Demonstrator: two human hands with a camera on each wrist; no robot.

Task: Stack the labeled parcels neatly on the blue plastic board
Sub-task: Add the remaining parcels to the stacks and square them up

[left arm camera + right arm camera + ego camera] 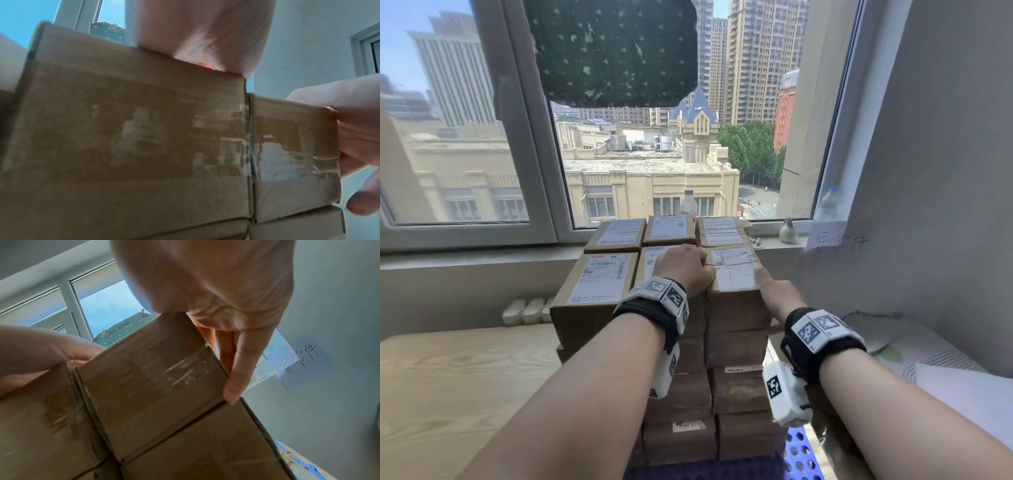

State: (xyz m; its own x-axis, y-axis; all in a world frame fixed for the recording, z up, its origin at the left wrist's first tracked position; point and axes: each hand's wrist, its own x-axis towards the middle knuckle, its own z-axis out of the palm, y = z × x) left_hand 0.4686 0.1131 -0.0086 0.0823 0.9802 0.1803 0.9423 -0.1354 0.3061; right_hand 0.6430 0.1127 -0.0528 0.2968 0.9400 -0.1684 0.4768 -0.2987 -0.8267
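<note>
Brown cardboard parcels with white labels stand in a tall stack (736, 346) on the blue plastic board (803, 455), several layers high. The front right top parcel (734, 269) sits flush with its neighbours. My left hand (685, 267) rests on the middle front parcel (650, 260), its bent fingers touching the right parcel's left edge. My right hand (774, 287) has its thumb on that parcel's top. In the right wrist view its straight fingers (238, 369) press flat against the parcel's (148, 386) right side. The left wrist view shows the parcel's front face (292, 154).
A light wooden table (448, 377) lies left of the stack. The window sill behind holds a plastic bottle (688, 204) and a small vase (787, 233). A handwritten paper note (835, 240) hangs on the grey wall close on the right. White sheets (962, 387) lie below it.
</note>
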